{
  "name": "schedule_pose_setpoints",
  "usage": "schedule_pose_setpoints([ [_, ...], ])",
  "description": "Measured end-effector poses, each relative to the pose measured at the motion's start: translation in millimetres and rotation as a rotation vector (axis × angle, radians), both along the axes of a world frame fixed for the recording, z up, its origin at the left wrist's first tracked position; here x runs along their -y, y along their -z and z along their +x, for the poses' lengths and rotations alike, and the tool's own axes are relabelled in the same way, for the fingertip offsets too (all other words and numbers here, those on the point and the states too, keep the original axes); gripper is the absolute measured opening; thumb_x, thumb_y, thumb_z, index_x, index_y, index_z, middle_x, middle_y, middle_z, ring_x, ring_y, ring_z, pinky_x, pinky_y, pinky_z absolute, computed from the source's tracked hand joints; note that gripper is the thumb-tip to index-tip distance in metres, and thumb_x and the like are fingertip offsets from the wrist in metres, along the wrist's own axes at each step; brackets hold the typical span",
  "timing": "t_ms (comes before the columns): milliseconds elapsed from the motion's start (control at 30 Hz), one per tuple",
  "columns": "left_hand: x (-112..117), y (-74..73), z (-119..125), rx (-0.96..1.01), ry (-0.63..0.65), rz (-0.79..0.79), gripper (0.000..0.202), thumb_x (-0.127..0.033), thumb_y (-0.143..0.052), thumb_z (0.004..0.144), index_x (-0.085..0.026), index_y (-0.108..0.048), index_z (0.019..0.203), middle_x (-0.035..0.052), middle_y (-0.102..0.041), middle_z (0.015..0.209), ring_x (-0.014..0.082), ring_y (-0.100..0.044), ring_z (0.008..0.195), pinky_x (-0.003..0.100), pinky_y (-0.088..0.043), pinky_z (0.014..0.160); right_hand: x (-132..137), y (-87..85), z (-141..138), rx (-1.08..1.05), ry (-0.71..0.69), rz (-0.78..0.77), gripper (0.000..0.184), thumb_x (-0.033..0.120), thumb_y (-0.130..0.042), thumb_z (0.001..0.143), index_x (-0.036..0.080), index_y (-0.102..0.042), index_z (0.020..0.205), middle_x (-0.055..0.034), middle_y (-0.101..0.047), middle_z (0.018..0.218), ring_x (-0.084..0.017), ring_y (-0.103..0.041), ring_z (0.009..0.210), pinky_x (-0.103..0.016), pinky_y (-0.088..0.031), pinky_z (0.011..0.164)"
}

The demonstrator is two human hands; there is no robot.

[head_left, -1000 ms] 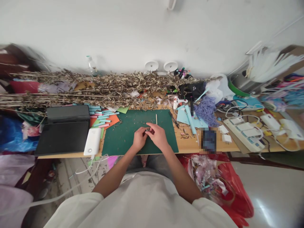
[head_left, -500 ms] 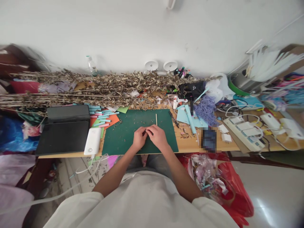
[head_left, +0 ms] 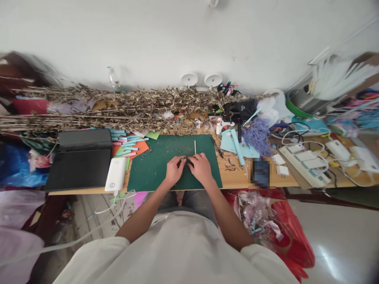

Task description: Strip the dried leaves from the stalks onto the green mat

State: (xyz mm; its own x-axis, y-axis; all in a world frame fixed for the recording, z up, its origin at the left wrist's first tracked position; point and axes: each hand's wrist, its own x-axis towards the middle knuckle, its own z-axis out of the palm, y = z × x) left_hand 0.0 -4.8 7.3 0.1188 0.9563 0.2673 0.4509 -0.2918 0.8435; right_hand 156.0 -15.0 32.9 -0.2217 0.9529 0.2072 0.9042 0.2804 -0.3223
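Above the green cutting mat (head_left: 148,165) both hands are close together with a narrow gap between them. My left hand (head_left: 174,170) pinches a small, pale, ring-like piece (head_left: 182,158) between thumb and forefinger; it is too small to name. My right hand (head_left: 201,169) has its fingers bent inward and drawn together; whatever they may hold is hidden. A thin pale stick (head_left: 195,147) lies on the mat just beyond the right hand. Dark crumbs are scattered over the mat.
Dried plant stems (head_left: 142,106) run along the back of the table. At left are a black tablet case (head_left: 79,169), a white power bank (head_left: 115,173) and rolled paper tubes (head_left: 127,146). To the right are a glue gun (head_left: 223,125), purple yarn (head_left: 257,136) and a power strip (head_left: 304,165).
The hands, touching at the fingertips before, have come slightly apart. The small pale piece in my left hand now shows. The right hand has shifted a little to the right.
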Motion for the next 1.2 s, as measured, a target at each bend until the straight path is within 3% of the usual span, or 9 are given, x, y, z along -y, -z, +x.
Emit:
schedule_pose_setpoints([
  [133,0,0.6,0,-0.002,0.005,-0.003,0.023,-0.03,-0.053,0.092,-0.018,-0.068,0.103,0.0053,-0.068,0.088,0.0134,-0.061,0.073,0.026,-0.048,0.069,-4,-0.2,-5,-0.156,0.047,0.031,0.02,0.019,-0.049,0.09,0.02,-0.07,0.09,-0.0086,-0.065,0.088,-0.024,-0.053,0.089,-0.036,-0.045,0.081],
  [267,-1,0.8,0,-0.008,0.025,0.007,0.021,-0.028,-0.053,0.091,-0.018,-0.068,0.102,0.0043,-0.067,0.087,0.0137,-0.059,0.074,0.026,-0.046,0.07,-3,-13.3,-12,-0.542,0.111,0.064,0.017,0.026,-0.053,0.089,0.021,-0.068,0.093,-0.0046,-0.068,0.089,-0.019,-0.058,0.081,-0.03,-0.048,0.074],
  [367,-1,2.5,0,-0.024,0.027,0.019,0.019,-0.026,-0.053,0.091,-0.018,-0.068,0.099,0.0037,-0.066,0.084,0.0138,-0.058,0.074,0.025,-0.045,0.069,-1,-20.6,-21,-0.672,0.121,0.04,0.017,0.031,-0.055,0.088,0.021,-0.067,0.095,-0.0035,-0.068,0.089,-0.016,-0.059,0.076,-0.028,-0.049,0.071],
  [567,-1,5.3,-1,-0.051,0.021,0.036,0.015,-0.018,-0.052,0.088,-0.016,-0.068,0.089,0.0036,-0.064,0.078,0.0145,-0.058,0.073,0.025,-0.045,0.067,-1,-12.7,-32,-0.563,0.052,0.084,0.015,0.027,-0.053,0.09,0.023,-0.068,0.088,-0.0044,-0.066,0.09,-0.019,-0.058,0.09,-0.032,-0.049,0.081],
  [800,-1,3.6,-2,-0.028,0.051,0.021,0.023,-0.01,-0.051,0.085,-0.017,-0.067,0.099,0.0057,-0.067,0.09,0.0162,-0.061,0.082,0.028,-0.047,0.076,5,-2.3,-29,-0.3,-0.017,0.17,0.02,0.026,-0.049,0.093,0.023,-0.068,0.094,-0.0085,-0.061,0.095,-0.022,-0.054,0.095,-0.036,-0.047,0.086],
  [1200,-2,5.3,-1,-0.044,0.039,0.025,0.02,-0.012,-0.053,0.085,-0.018,-0.068,0.097,0.0046,-0.067,0.087,0.0157,-0.06,0.08,0.027,-0.047,0.073,5,-13.8,-31,-0.24,0.003,0.126,0.021,0.023,-0.046,0.094,0.022,-0.067,0.091,-0.0083,-0.059,0.098,-0.021,-0.053,0.094,-0.032,-0.047,0.083],
])
